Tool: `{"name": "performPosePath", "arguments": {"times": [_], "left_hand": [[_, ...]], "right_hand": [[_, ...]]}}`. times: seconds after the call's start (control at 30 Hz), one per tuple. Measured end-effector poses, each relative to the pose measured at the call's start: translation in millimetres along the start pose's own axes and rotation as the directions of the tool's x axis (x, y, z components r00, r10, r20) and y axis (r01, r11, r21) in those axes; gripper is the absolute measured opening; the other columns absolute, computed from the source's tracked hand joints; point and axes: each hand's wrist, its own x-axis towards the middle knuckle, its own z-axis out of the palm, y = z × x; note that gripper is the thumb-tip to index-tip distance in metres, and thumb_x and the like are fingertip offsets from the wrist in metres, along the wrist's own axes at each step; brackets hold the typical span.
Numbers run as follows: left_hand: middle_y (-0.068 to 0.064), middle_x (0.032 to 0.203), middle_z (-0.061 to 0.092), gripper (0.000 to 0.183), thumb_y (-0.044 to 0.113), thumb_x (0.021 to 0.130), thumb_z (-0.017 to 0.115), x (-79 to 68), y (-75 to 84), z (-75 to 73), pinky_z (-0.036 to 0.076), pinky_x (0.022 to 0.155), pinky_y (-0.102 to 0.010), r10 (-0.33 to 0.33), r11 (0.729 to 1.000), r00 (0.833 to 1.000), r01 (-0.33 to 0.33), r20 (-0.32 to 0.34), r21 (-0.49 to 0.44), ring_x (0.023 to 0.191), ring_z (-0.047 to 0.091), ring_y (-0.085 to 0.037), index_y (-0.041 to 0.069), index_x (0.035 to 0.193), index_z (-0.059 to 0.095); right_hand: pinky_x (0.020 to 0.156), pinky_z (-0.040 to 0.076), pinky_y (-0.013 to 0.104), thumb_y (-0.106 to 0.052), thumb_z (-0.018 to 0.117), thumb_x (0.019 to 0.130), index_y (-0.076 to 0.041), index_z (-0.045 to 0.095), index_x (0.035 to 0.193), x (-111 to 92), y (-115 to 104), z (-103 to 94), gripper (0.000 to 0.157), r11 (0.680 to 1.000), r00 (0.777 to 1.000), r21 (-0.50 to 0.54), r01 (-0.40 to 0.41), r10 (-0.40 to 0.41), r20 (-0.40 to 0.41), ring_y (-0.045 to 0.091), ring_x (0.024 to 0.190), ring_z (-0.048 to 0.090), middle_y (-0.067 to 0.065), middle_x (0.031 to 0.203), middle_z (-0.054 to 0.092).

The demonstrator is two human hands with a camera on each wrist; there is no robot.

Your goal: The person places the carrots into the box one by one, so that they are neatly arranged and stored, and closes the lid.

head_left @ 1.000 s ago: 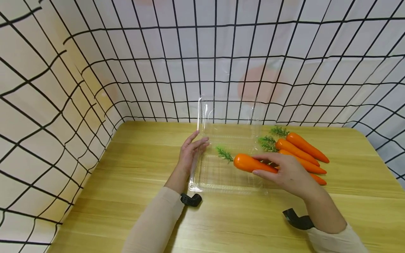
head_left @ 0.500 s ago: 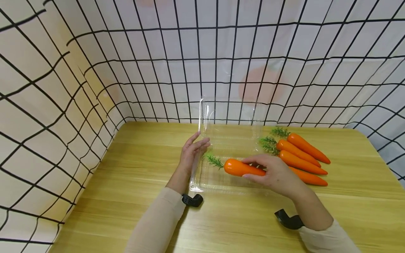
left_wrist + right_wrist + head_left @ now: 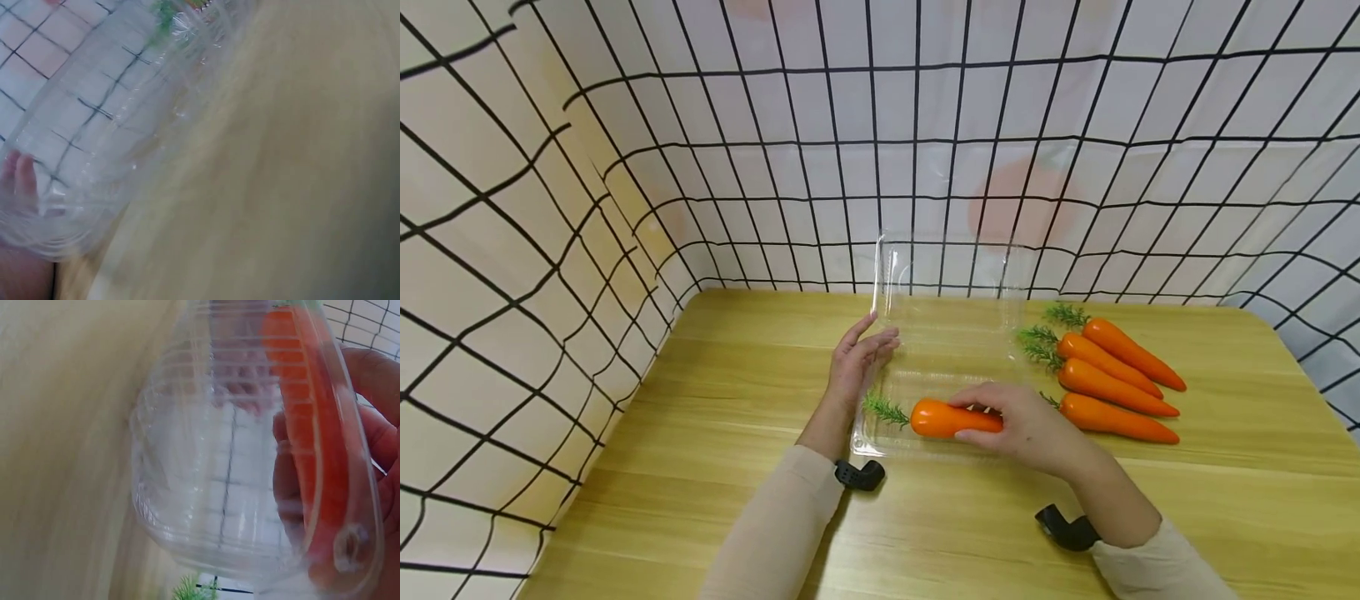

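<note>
A clear plastic hinged container [image 3: 917, 383] stands on the wooden table with its lid [image 3: 951, 279] raised at the back. My left hand [image 3: 850, 362] holds its left side near the hinge, the thumb reaching over the edge. In the left wrist view, fingertips [image 3: 24, 175] show through the plastic. My right hand [image 3: 1026, 429] grips a glossy orange carrot [image 3: 936, 418] with artificial-looking green leaves [image 3: 886, 409] pointing left. This carrot lies level over the front part of the container. The right wrist view shows it through the clear wall; whether it touches the bottom cannot be told.
Several more carrots [image 3: 1120, 421] lie side by side on the table [image 3: 700, 417], right of the container, leaves toward the left. Black wire grid [image 3: 917, 142] over pale cloth encloses the back and sides.
My right hand has carried the carrot left and down, toward the front of the container. A resting carrot that it partly hid now shows. My left hand keeps its place on the container.
</note>
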Motion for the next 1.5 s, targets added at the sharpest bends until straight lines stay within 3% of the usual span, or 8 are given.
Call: {"name": "performPosePath", "arguments": {"times": [0.23,0.47,0.7,1.0,1.23,1.5], "left_hand": [[-0.005,0.111,0.078,0.051,0.001,0.101,0.047,0.8,-1.5,1.6,0.057,0.099,-0.028,0.058,0.998,0.998,-0.058,0.016,-0.008,0.092,0.075,-0.009,-0.001,0.152,0.041],[-0.001,0.102,0.079,0.051,-0.001,0.099,0.048,0.1,-3.1,3.8,0.059,0.095,-0.027,0.052,0.995,0.998,-0.054,-0.021,-0.08,0.092,0.075,-0.011,0.0,0.15,0.045],[-0.001,0.1,0.079,0.049,-0.002,0.099,0.048,0.9,-2.2,4.2,0.06,0.09,-0.026,0.048,0.995,0.998,-0.052,-0.043,-0.082,0.088,0.075,-0.011,0.001,0.148,0.048],[-0.002,0.1,0.079,0.049,-0.002,0.1,0.048,1.5,-2.9,4.3,0.06,0.089,-0.026,0.063,0.995,0.997,-0.066,-0.039,-0.073,0.086,0.076,-0.01,-0.003,0.148,0.046],[-0.004,0.103,0.079,0.048,-0.002,0.099,0.05,1.2,-3.7,4.8,0.06,0.092,-0.027,0.064,0.995,0.997,-0.068,-0.051,-0.072,0.088,0.075,-0.011,0.0,0.147,0.049],[-0.003,0.104,0.079,0.048,-0.002,0.099,0.05,-0.1,-3.8,5.3,0.056,0.103,-0.034,0.05,0.997,0.997,-0.053,-0.055,-0.059,0.092,0.075,-0.012,0.004,0.147,0.05]], "right_hand": [[0.093,0.058,0.039,-0.031,0.079,0.089,-0.025,0.072,0.123,3.0,0.4,7.2,0.035,0.999,0.999,-0.016,0.03,-0.029,0.029,0.012,0.106,0.066,-0.006,0.12,0.073],[0.095,0.057,0.043,-0.034,0.078,0.09,-0.029,0.072,0.123,3.5,-0.7,12.8,0.033,0.998,0.998,-0.065,0.026,-0.022,0.061,0.014,0.109,0.067,-0.007,0.122,0.072],[0.095,0.057,0.041,-0.031,0.076,0.092,-0.027,0.071,0.125,7.0,-2.5,15.1,0.033,0.997,0.996,-0.074,0.037,-0.03,0.086,0.013,0.109,0.066,-0.007,0.123,0.072],[0.091,0.058,0.037,-0.03,0.074,0.093,-0.031,0.071,0.123,8.0,-1.6,16.0,0.029,1.0,0.991,-0.03,-0.007,0.011,0.133,0.009,0.104,0.067,-0.009,0.121,0.072],[0.091,0.061,0.039,-0.026,0.072,0.095,-0.024,0.071,0.123,9.7,-1.9,14.7,0.028,0.999,0.986,0.03,-0.026,0.021,0.168,0.014,0.106,0.071,-0.005,0.119,0.074],[0.094,0.06,0.041,-0.026,0.072,0.095,-0.021,0.072,0.123,7.1,-3.0,14.2,0.028,1.0,0.99,0.029,-0.006,0.002,0.144,0.014,0.108,0.072,-0.005,0.118,0.075]]}}
